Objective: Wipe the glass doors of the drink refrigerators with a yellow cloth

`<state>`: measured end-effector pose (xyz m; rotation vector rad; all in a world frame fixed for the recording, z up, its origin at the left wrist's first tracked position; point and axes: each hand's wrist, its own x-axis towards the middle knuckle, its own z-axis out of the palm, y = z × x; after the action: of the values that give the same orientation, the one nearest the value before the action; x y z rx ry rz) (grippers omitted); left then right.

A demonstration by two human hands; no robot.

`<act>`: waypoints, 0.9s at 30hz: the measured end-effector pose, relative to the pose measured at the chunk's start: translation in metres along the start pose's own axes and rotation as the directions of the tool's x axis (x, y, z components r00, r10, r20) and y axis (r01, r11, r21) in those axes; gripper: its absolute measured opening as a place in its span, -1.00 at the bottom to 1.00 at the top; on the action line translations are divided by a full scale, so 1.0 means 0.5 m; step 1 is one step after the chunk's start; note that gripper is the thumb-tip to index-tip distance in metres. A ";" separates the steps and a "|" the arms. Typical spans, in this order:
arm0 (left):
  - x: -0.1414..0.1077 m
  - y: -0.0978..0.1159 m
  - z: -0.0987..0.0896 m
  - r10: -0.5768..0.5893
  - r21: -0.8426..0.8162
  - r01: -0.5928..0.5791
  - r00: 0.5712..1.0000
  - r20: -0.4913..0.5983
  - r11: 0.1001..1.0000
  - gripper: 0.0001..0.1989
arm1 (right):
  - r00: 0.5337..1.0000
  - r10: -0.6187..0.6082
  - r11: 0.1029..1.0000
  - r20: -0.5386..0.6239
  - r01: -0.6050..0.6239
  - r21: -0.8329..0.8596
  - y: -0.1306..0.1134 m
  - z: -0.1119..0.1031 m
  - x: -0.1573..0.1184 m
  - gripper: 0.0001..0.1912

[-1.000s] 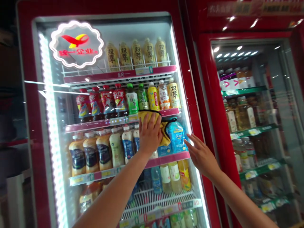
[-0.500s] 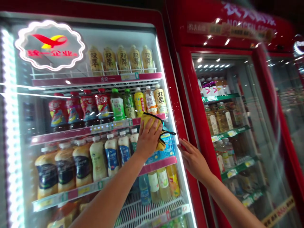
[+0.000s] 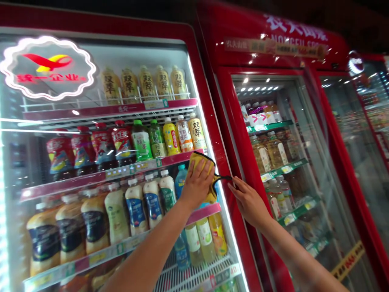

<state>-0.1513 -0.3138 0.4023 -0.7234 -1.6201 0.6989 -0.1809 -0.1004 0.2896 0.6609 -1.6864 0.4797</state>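
A yellow cloth (image 3: pixel 212 195) with black edging lies against the glass door of a lit drinks fridge (image 3: pixel 194 61). My left hand (image 3: pixel 199 184) is spread over the cloth and presses it to the glass near the door's right side. From the cloth, a black loop (image 3: pixel 224 177) sticks out to the right and reaches the fingertips of my right hand (image 3: pixel 247 202). That hand is at the red door frame, its fingers extended and slightly apart; whether they touch the loop is unclear.
Behind the glass stand shelves of bottles (image 3: pixel 141 140). A glowing sign (image 3: pixel 48 67) is at the upper left. To the right is a second red fridge (image 3: pixel 225 105) with drinks, and further fridges stand beyond it.
The view has shifted, so the fridges sit further left. My left hand and the cloth have moved right across the glass, and the cloth's loop now reaches my right fingertips.
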 end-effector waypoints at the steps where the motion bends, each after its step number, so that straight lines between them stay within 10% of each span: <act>1: -0.012 0.008 0.002 0.077 -0.002 -0.077 0.997 0.005 0.997 -0.53 | 1.000 0.001 1.000 -0.004 -0.001 -0.010 0.001 -0.007 -0.003 -0.48; 5: -0.021 -0.004 0.005 0.286 -0.077 -0.283 0.957 0.037 0.956 -0.56 | 0.998 0.035 0.998 -0.050 -0.037 -0.048 0.012 -0.038 -0.009 -0.44; 12: 0.100 -0.021 0.028 -0.001 -0.047 0.003 0.999 0.053 0.999 -0.46 | 0.993 0.012 0.999 -0.116 -0.017 -0.048 0.008 -0.074 -0.011 -0.42; 18: 0.112 0.002 0.048 0.125 -0.083 -0.121 0.991 0.044 0.989 -0.49 | 0.999 0.027 0.998 -0.027 -0.028 -0.051 -0.006 -0.065 -0.063 -0.45; 23: 0.183 -0.004 0.061 -0.057 -0.098 0.059 0.998 0.015 0.994 -0.47 | 0.997 0.058 0.997 0.054 -0.055 -0.054 -0.008 -0.048 -0.091 -0.47; 27: 0.128 0.047 0.072 0.031 -0.118 -0.026 0.998 0.046 0.993 -0.46 | 0.991 0.105 0.994 0.082 -0.101 -0.043 0.001 -0.054 -0.121 -0.45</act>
<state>-0.1939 -0.2513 0.4183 -0.8215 -1.7088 0.6499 -0.1528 -0.0726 0.2361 0.5748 -1.8111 0.4973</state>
